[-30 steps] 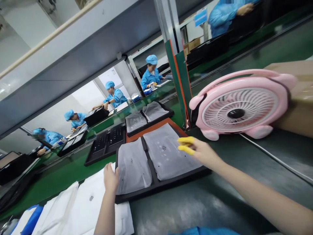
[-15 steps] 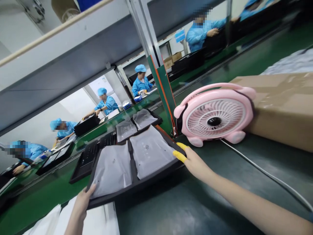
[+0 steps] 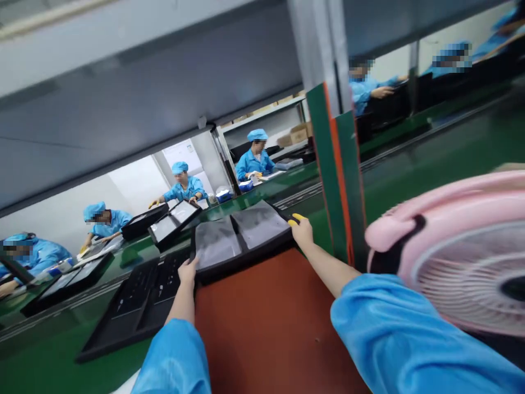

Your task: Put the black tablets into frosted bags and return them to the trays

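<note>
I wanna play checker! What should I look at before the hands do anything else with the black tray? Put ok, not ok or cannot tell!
1. Left hand at the tray's near left corner: ok.
2. Right hand gripping the right end of the black tray: ok.
3. Left grey piece and right grey piece inside, one on each side of the divider: ok.
4. Right hand apart from the pink fan: ok.
5. Tray apart from the neighbouring tray: cannot tell, the left hand and arm are in the way.
6. Tray resting flat underneath: cannot tell, its underside is hidden.
</note>
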Demonstrator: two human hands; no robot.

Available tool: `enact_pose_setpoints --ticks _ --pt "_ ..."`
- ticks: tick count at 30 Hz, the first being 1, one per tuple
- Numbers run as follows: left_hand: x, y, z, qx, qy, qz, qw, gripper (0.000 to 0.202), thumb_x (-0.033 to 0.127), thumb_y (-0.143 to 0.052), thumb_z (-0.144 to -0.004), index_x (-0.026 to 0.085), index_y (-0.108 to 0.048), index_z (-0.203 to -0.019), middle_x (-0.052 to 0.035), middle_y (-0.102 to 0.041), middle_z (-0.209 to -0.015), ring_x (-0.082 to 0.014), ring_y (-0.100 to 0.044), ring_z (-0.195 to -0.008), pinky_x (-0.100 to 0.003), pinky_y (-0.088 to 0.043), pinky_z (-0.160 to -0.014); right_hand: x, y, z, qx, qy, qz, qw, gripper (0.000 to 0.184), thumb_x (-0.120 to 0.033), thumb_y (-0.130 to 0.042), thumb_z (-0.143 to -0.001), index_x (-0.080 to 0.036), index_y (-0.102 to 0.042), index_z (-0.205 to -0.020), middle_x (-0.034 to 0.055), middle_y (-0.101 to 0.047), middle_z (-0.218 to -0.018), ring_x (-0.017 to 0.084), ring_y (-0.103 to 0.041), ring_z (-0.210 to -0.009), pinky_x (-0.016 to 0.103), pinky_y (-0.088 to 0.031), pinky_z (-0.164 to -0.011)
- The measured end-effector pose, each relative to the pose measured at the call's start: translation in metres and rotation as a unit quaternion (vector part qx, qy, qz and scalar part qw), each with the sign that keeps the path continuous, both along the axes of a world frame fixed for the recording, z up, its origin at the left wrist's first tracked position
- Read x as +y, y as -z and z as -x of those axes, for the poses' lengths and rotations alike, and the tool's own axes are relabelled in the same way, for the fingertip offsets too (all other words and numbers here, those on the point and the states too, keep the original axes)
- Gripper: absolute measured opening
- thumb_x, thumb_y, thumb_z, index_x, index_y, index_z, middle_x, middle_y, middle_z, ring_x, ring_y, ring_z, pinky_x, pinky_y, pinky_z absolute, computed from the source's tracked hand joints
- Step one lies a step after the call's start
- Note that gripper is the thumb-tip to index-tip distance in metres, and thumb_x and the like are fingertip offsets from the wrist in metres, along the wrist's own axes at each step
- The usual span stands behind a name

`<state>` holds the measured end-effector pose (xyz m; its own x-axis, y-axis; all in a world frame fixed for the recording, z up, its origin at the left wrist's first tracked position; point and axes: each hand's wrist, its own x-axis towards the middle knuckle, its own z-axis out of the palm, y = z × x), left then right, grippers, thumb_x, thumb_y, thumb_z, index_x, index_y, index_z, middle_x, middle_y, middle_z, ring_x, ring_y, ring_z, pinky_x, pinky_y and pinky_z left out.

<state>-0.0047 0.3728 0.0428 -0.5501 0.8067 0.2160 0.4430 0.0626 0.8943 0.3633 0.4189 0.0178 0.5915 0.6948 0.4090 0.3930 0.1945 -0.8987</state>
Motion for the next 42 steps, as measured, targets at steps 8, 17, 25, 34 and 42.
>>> enact_pose_setpoints --ticks 8,17,25,34,42 --pt "-0.014 0.017 -0.018 0.129 -0.026 0.074 0.988 0.048 0.036 -0.048 -0.082 0.007 -0.051 -0.12 -0.0221 -0.043 -0.132 -0.0307 -0.035 -0.127 -0.041 -0.031 -0.101 -0.018 0.029 0.009 -0.066 0.015 -0.003 0.998 0.051 -0.029 -0.034 -0.083 0.001 -0.039 -0.124 0.0277 -0.036 -0.126 0.034 -0.027 -0.123 0.053 -0.023 -0.099" --pt "-0.042 0.036 -0.057 0.317 -0.059 0.12 0.939 0.06 0.042 -0.047 -0.082 0.008 -0.037 -0.131 -0.0264 -0.035 -0.131 -0.0344 -0.042 -0.118 -0.042 -0.038 -0.091 -0.132 0.045 0.114 -0.29 -0.287 -0.07 0.91 0.019 -0.026 -0.047 -0.081 -0.022 -0.063 -0.091 0.0059 -0.06 -0.089 0.019 -0.053 -0.086 0.033 -0.043 -0.085" --pt "-0.016 0.035 -0.052 0.316 -0.075 0.144 0.935 0.065 0.051 -0.051 -0.077 0.014 -0.041 -0.13 -0.0208 -0.048 -0.115 -0.0308 -0.053 -0.104 -0.04 -0.041 -0.086 -0.131 0.047 0.128 -0.35 -0.347 0.036 0.869 0.023 -0.023 -0.043 -0.086 -0.017 -0.062 -0.098 0.0092 -0.058 -0.093 0.021 -0.051 -0.088 0.035 -0.043 -0.08" --pt "-0.032 0.042 -0.035 0.363 -0.078 0.138 0.918 0.057 0.045 -0.038 -0.086 0.01 -0.035 -0.131 -0.0199 -0.046 -0.121 -0.0242 -0.049 -0.112 -0.032 -0.039 -0.089 -0.134 0.051 0.121 -0.329 -0.354 0.056 0.874 0.021 -0.022 -0.043 -0.085 -0.019 -0.062 -0.094 0.0069 -0.057 -0.093 0.019 -0.05 -0.088 0.033 -0.041 -0.08" --pt "-0.047 0.044 0.003 0.372 -0.083 0.276 0.882 0.049 0.039 -0.047 -0.082 0.0 -0.047 -0.113 -0.0269 -0.05 -0.116 -0.0314 -0.054 -0.106 -0.036 -0.043 -0.082 -0.134 0.048 0.116 -0.298 -0.367 0.081 0.878 0.023 -0.021 -0.04 -0.085 -0.019 -0.062 -0.09 0.0084 -0.055 -0.092 0.021 -0.048 -0.087 0.033 -0.039 -0.077"
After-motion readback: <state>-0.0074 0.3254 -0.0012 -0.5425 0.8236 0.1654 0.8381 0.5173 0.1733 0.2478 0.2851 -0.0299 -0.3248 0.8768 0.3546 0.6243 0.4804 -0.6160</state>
